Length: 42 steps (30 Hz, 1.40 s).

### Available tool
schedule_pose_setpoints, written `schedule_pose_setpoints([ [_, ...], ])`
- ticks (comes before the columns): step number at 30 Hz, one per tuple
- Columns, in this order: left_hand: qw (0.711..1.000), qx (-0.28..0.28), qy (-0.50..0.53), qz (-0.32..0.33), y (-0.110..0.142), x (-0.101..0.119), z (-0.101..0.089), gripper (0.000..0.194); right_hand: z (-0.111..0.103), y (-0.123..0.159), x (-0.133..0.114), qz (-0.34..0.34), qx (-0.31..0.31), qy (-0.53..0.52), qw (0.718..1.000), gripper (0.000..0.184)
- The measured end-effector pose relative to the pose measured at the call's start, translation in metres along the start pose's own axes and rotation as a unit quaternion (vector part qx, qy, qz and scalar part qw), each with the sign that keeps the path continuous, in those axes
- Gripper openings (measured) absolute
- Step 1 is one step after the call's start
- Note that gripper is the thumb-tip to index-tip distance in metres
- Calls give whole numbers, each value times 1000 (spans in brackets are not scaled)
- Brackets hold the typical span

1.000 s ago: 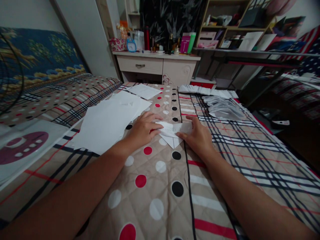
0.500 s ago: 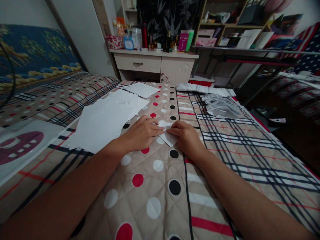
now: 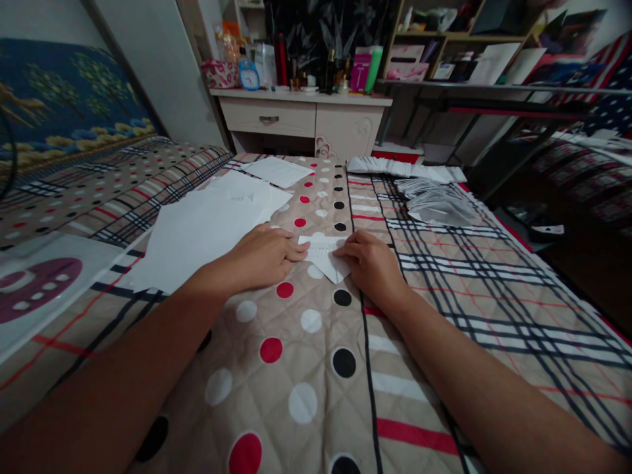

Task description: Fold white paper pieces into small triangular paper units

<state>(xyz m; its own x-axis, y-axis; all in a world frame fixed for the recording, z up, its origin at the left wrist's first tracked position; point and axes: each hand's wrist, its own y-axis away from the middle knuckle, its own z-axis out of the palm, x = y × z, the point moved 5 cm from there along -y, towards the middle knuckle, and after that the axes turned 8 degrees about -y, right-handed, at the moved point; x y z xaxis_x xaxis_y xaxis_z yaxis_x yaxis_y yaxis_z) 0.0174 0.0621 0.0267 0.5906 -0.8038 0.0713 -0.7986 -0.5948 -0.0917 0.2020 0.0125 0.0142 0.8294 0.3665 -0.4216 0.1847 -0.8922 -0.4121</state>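
Observation:
A small folded sheet of white paper lies on the patterned quilt between my hands, with faint printing along its upper part and a point toward me. My left hand holds its left corner, fingertips pressed on the edge and thumb tucked below. On the other side, my right hand grips the right edge with curled fingers. Its thumb side is partly hidden. Beside my left hand spreads a pile of loose white sheets.
More paper lies beyond the pile. At the back right are a long row of folded papers and a heap of folded pieces. A plastic-covered item with a purple print is at left. A dresser stands past the quilt.
My left fingers have slid left along the paper, uncovering its printed upper part. The right hand stays at the right edge. The whole view has tilted slightly.

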Motion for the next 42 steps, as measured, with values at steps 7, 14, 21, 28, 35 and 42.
schedule_pose_setpoints([
  [7,980,150,64,-110,-6,0,4,13,-13,5,29,189,97,34,977,68],
  [14,926,241,192,-220,-8,-17,24,67,-11,6,36,249,109,-144,952,69],
  [21,814,173,510,-217,-11,-17,30,61,-5,6,37,237,174,-488,822,52],
  [28,714,196,628,-237,-8,-12,25,36,-2,8,29,252,139,-578,764,29],
  [35,697,233,624,-266,-4,-18,24,27,0,6,37,257,139,-588,754,22],
  [42,692,284,601,-282,-3,-17,19,34,-1,5,30,257,126,-561,777,26],
])
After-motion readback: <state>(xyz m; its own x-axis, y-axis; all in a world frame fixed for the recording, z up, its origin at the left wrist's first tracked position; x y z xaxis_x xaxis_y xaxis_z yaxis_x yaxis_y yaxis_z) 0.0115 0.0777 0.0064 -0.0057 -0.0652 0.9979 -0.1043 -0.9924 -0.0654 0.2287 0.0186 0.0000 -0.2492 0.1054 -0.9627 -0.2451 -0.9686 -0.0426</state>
